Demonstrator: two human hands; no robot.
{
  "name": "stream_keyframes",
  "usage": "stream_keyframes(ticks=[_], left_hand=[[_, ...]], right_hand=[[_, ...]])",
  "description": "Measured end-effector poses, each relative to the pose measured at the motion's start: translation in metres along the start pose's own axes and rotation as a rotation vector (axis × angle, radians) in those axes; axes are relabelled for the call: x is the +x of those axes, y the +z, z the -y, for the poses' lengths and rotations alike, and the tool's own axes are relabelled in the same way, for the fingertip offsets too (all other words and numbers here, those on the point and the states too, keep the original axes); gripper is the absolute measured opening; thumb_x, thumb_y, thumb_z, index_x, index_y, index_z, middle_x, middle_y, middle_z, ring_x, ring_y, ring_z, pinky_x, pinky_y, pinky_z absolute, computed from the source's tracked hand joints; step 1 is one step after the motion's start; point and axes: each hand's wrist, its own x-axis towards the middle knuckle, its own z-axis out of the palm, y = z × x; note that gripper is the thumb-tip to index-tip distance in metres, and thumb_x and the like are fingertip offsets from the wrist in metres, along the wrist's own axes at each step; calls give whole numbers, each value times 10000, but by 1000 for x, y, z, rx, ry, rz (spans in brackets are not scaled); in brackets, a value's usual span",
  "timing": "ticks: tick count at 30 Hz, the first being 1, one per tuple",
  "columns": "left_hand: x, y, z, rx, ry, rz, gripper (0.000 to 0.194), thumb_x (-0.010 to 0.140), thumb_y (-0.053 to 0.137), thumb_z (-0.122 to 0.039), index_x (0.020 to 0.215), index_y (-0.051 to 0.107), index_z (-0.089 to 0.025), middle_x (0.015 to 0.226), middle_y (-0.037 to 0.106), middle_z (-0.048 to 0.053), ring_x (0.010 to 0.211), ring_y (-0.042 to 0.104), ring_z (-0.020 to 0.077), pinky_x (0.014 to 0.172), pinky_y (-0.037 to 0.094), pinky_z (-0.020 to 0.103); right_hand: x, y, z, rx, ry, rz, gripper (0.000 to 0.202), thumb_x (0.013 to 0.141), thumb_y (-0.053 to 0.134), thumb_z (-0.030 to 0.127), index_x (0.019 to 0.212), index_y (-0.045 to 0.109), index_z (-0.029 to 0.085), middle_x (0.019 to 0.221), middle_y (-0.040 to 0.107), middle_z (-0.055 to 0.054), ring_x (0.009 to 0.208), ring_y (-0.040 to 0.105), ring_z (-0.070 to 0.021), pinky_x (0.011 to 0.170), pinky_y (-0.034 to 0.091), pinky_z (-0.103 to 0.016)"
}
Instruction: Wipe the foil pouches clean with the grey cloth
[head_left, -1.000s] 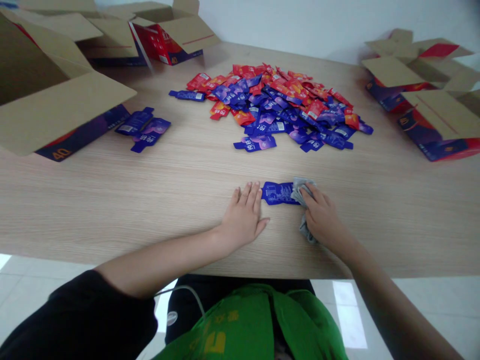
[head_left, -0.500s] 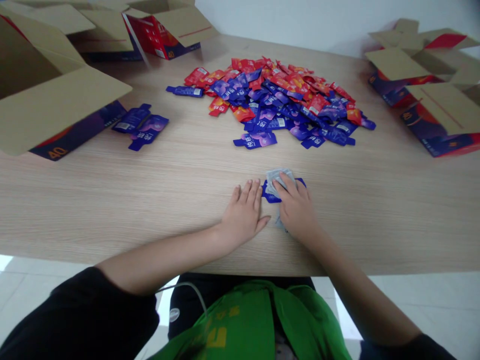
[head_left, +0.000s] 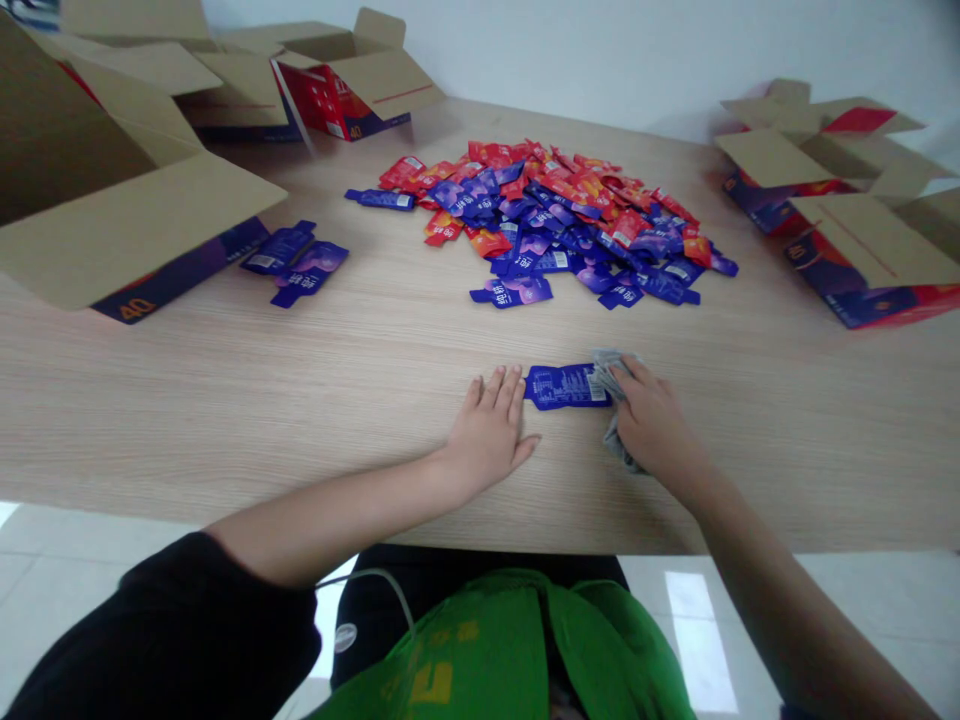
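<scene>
A blue pouch (head_left: 562, 386) lies flat on the table with its printed, barcoded side up and its narrow neck toward the left. My left hand (head_left: 489, 430) lies flat with its fingers stretched out, the fingertips at the pouch's neck. In my right hand (head_left: 656, 415) is a bunched grey cloth (head_left: 616, 372), pressed on the right end of the pouch and covering that edge. Part of the cloth hangs out below the fingers onto the table.
A heap of red and blue pouches (head_left: 555, 215) spreads across the back middle. Two blue pouches (head_left: 311, 270) lie beside an open cardboard box (head_left: 187, 260) at left. More open boxes stand behind it, and another box (head_left: 877, 240) at right. The wooden table's (head_left: 300, 400) front edge is near my body.
My right hand has slid the cloth rightward along the pouch, uncovering its printed middle. My left hand has stayed in place at the neck. The view has tilted slightly.
</scene>
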Motion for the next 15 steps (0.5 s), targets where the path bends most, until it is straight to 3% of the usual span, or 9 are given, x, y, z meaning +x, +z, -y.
stream_keyframes(ticks=[3, 8, 11, 15], left_hand=[[0, -1, 0, -2, -4, 3, 776, 1064, 385, -530, 1631, 305, -6, 1718, 227, 217, 1600, 233, 371, 1258, 298, 540], [-1, -7, 2, -7, 28, 43, 756, 1037, 470, -495, 1587, 390, 17, 1668, 365, 227, 1587, 265, 385, 1259, 299, 557], [-2, -8, 2, 1, 34, 22, 755, 1040, 463, -501, 1578, 402, 26, 1648, 395, 242, 1579, 290, 382, 1247, 322, 557], [-1, -7, 0, 2, 13, 20, 774, 1054, 422, -520, 1608, 347, 15, 1691, 295, 232, 1583, 284, 376, 1242, 334, 547]], right_hand=[[12, -3, 34, 103, -87, -97, 589, 927, 361, 99, 1483, 555, 83, 1609, 459, -217, 1397, 498, -342, 1122, 433, -530], [20, 18, 85, 86, -142, -7, 582, 934, 373, 102, 1475, 586, 134, 1644, 450, -128, 1332, 497, -362, 1070, 451, -543], [18, 27, 85, 49, -140, -5, 606, 920, 394, 96, 1494, 577, 168, 1629, 478, -104, 1319, 488, -371, 1044, 454, -555], [10, 25, 69, 14, -109, -19, 585, 932, 381, 116, 1481, 584, 126, 1621, 483, -123, 1307, 484, -385, 1060, 442, -579]])
